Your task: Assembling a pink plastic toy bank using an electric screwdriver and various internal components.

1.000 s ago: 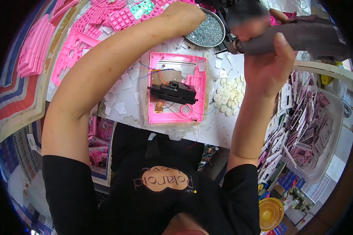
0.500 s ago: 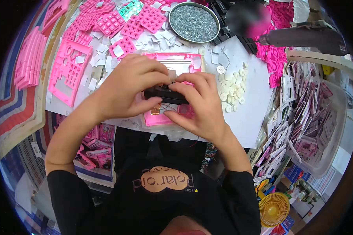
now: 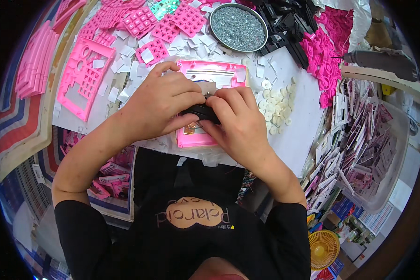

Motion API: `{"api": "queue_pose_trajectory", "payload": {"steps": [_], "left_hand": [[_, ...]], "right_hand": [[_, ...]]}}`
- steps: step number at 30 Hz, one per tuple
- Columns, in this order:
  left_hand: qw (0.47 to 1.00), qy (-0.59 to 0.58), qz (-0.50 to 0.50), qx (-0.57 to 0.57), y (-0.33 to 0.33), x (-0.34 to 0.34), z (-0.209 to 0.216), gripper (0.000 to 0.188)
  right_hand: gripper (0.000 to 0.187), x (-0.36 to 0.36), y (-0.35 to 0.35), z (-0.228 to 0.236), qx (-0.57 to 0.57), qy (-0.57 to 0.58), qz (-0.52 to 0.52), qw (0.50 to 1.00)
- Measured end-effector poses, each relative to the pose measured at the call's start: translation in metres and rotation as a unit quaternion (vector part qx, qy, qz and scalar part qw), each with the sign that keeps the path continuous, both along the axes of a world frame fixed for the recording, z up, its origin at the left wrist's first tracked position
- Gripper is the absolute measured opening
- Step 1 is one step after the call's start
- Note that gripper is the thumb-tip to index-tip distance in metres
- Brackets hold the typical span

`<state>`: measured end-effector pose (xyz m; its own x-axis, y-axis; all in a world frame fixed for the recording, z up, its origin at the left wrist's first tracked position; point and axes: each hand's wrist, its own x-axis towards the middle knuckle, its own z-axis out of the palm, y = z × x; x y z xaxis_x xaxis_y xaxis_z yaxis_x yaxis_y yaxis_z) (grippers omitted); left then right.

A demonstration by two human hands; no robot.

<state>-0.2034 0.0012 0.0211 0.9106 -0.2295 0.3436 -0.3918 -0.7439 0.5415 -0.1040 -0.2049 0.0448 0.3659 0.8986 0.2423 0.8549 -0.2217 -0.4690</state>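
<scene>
We find the white table (image 3: 301,126) brightly and evenly lit, while the silvery plastic bag (image 3: 360,28) carries pale glare. Between the left hand (image 3: 165,100) and right hand (image 3: 240,121), the black mechanism (image 3: 204,112) looks shadowed, though we cannot be sure. Fisheye distortion bows the striped cloth (image 3: 21,126); the corners fall to black, and we see bluish haze along the lower left rim.

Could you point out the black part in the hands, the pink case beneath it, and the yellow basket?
Black part (image 3: 204,112): head view, exposed middle.
Pink case (image 3: 198,140): head view, lower edge.
Yellow basket (image 3: 329,239): head view, inner wall.
</scene>
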Motion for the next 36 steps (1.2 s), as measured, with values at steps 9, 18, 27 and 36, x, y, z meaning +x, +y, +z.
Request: {"api": "queue_pose_trajectory", "payload": {"steps": [9,18,27,36], "left_hand": [[1.0,-0.004,-0.011,-0.012,0.001,0.002,-0.005,0.036],[0.968,0.191,0.041,-0.156,0.001,0.032,0.006,0.015],[0.984,0.159,0.042,-0.061,-0.008,0.037,0.012,0.014],[0.976,0.197,0.033,-0.084,0.006,0.074,0.041,0.021]], "right_hand": [[0.046,-0.006,0.001,0.005,-0.029,-0.06,-0.02,0.998],[0.049,-0.003,0.0,0.005,-0.045,-0.057,-0.004,0.997],[0.053,-0.006,-0.003,0.012,-0.079,-0.11,-0.015,0.991],[0.045,0.098,-0.062,0.069,0.401,-0.108,-0.24,0.877]]}}
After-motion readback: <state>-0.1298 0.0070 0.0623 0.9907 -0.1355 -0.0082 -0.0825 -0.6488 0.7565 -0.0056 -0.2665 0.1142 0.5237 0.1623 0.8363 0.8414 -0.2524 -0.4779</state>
